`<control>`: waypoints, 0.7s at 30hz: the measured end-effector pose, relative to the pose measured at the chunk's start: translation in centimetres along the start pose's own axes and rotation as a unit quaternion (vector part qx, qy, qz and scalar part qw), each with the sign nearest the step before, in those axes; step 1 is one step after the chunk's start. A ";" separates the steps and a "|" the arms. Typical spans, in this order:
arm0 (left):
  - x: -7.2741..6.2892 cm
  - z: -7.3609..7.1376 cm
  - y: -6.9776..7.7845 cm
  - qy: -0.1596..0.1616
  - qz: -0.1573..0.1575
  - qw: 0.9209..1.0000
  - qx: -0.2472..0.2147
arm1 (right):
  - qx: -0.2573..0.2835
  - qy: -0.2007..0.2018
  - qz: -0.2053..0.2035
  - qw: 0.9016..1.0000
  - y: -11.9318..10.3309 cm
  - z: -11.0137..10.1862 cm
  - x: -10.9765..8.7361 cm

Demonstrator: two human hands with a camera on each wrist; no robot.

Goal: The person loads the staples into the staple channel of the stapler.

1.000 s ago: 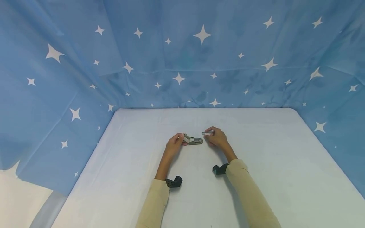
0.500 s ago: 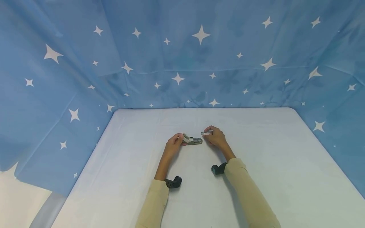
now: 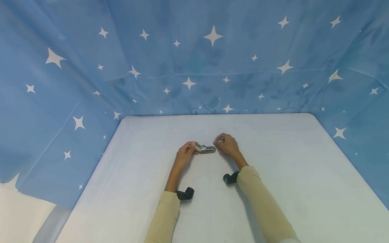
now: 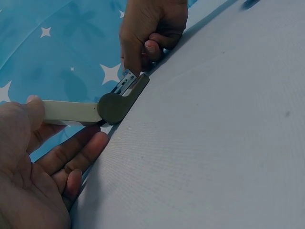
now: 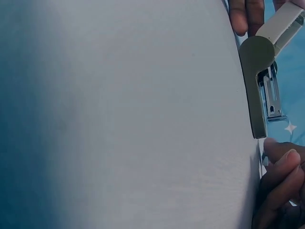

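A stapler (image 3: pixel 207 150) with an olive base and cream top arm lies folded open on the white table, its metal magazine (image 4: pixel 125 82) bared. My left hand (image 3: pixel 183 154) pinches the raised cream arm (image 4: pixel 71 111) between thumb and fingers, the other fingers beneath it near the hinge. Just right of the stapler's front end, my right hand (image 3: pixel 228 145) has thumb and forefinger pinched together. A small silvery staple strip (image 5: pixel 265 162) barely shows between these fingers in the right wrist view; the rest of it is hidden.
The white-covered table (image 3: pixel 273 189) spreads around both hands. Behind and beside it hangs a blue curtain (image 3: pixel 170 60) with white stars. Each wrist carries a dark camera mount, as on the left wrist mount (image 3: pixel 186 193).
The right hand has shifted slightly left toward the stapler's front end, and the staple strip that stuck out from its fingertips is now mostly covered. The left hand and stapler stay in place.
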State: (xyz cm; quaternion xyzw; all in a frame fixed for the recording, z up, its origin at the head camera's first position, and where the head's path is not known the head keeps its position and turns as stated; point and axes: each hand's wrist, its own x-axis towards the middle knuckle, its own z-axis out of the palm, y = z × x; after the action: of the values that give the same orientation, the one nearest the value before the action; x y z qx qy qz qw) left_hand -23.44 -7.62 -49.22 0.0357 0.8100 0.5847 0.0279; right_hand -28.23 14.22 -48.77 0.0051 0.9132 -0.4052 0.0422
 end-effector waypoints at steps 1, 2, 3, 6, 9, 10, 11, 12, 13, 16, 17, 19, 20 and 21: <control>0.0 0.0 0.0 0.001 -0.001 1.000 0.000 | 0.007 0.001 0.000 1.000 0.1 0.0 0.0; 0.0 0.0 0.0 0.001 -0.002 1.000 0.000 | 0.015 0.001 0.002 1.000 0.2 0.0 0.0; 0.0 0.0 0.0 0.001 -0.003 1.000 -0.001 | 0.025 -0.001 0.003 1.000 0.3 0.0 0.0; 0.0 0.0 0.0 0.000 -0.006 1.000 -0.004 | 0.067 -0.005 0.005 0.998 0.6 -0.1 0.0; 0.1 0.0 -0.1 -0.001 -0.004 1.000 -0.005 | 0.107 -0.012 0.010 0.994 0.8 -0.2 -0.1; 0.1 0.0 -0.1 -0.001 -0.003 1.000 -0.005 | 0.121 -0.014 0.014 0.992 0.9 -0.2 -0.1; 0.1 0.0 -0.1 0.000 -0.002 1.000 -0.003 | 0.135 -0.016 0.016 0.991 1.0 -0.2 -0.1; 0.1 0.0 -0.1 0.000 -0.002 1.000 -0.004 | 0.145 -0.018 0.022 0.989 1.0 -0.3 -0.2; 0.1 0.0 -0.1 0.000 -0.002 1.000 -0.006 | 0.155 -0.019 0.028 0.987 1.1 -0.3 -0.2; 0.0 0.0 0.0 0.001 -0.002 1.000 -0.008 | 0.180 -0.023 0.034 0.983 1.3 -0.4 -0.3; 0.0 0.0 0.1 0.002 -0.001 1.000 -0.007 | 0.186 -0.023 0.033 0.982 1.3 -0.5 -0.3; -0.1 0.0 0.0 0.003 -0.001 1.000 -0.005 | 0.199 -0.022 0.029 0.979 1.5 -0.5 -0.4; -0.1 0.0 0.0 0.004 -0.001 1.000 -0.003 | 0.202 -0.022 0.026 0.979 1.5 -0.6 -0.5; -0.1 0.0 -0.1 0.004 -0.001 1.000 -0.001 | 0.204 -0.020 0.023 0.979 1.6 -0.6 -0.6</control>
State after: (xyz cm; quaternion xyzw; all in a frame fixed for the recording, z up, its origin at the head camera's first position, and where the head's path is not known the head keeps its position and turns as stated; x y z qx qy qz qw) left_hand -23.34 -7.62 -49.32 0.0325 0.8096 0.5856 0.0252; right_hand -27.65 15.73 -49.50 0.0269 0.8102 -0.5816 0.0680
